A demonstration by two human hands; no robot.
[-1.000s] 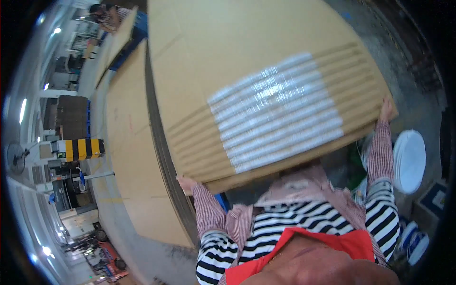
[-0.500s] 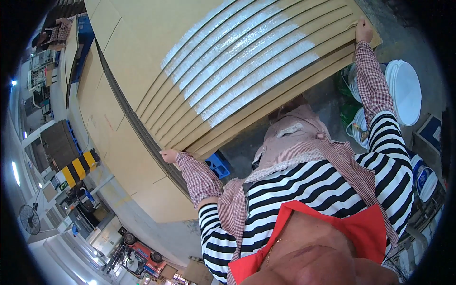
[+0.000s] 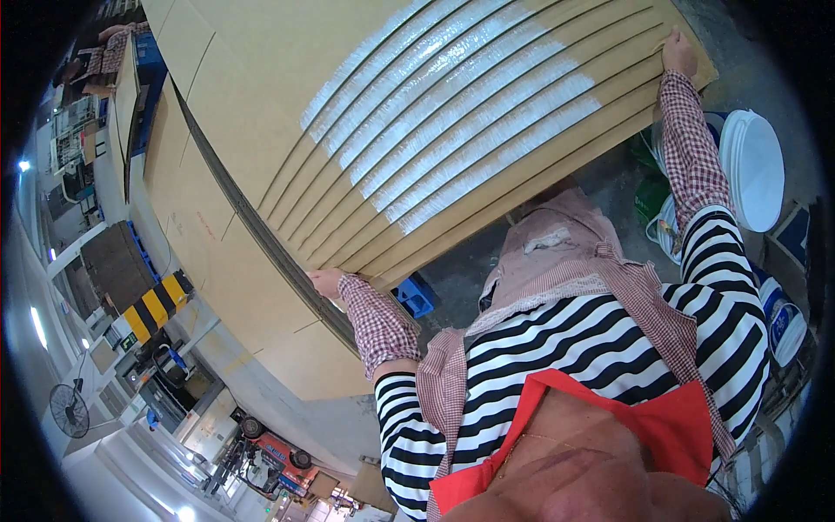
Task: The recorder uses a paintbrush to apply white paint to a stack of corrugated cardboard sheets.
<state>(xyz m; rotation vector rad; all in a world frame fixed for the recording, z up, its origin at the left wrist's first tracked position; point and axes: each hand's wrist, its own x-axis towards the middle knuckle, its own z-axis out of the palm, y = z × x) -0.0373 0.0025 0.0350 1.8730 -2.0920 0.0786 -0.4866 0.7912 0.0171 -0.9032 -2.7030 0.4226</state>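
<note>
Left hand (image 3: 326, 283) and right hand (image 3: 678, 54) grip the cardboard sheet stack (image 3: 452, 139) across the upper frame, mid-lift; next likely needs level carrying.

floor (image 3: 487, 270): grey concrete, bare in patches
on floor: white lidded bucket (image 3: 755, 170), blue crate (image 3: 416, 296), green container (image 3: 651, 198)
stack base: hidden

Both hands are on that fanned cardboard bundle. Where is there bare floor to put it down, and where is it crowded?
Bare concrete floor shows under the cardboard bundle, between the blue crate and the apron. By the right hand it is crowded: white buckets and green things. By the left hand, flat cardboard stacks fill the space.
</note>
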